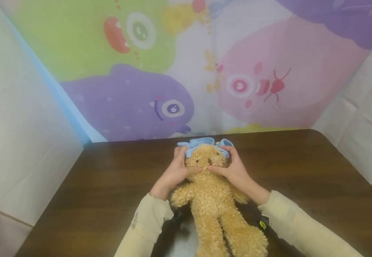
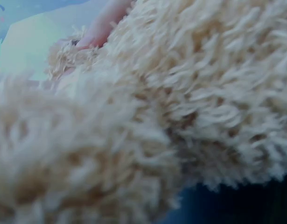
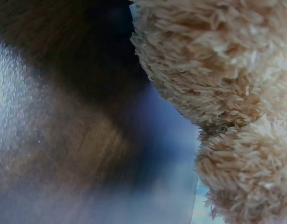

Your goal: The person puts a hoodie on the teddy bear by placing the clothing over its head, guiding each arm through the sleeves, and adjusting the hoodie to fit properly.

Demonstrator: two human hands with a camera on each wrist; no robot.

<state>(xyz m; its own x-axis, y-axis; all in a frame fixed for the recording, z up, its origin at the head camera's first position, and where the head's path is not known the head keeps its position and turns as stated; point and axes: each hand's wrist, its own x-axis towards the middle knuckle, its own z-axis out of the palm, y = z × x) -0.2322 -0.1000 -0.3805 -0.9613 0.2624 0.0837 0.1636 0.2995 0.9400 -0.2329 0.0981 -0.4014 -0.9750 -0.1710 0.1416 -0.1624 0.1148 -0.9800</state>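
Note:
A golden-brown teddy bear (image 1: 210, 200) lies on its back, head away from me, with a light blue cloth piece (image 1: 202, 142) with loops around the top of its head. My left hand (image 1: 174, 171) grips one side of the head, thumb across the muzzle and fingers up at the blue cloth. From the other side my right hand (image 1: 237, 173) grips the head, its thumb by the nose and a finger over the cloth's edge. Curly fur (image 2: 204, 84) fills most of the left wrist view, a thumb beyond it. In the right wrist view the bear's fur (image 3: 204, 60) is close up.
The bear rests on a dark brown wooden table (image 1: 115, 178). Behind it hangs a backdrop (image 1: 202, 89) with cartoon creatures, and pale cloth walls (image 1: 28, 107) stand at both sides. A black wrist strap (image 1: 263, 222) shows by the right sleeve.

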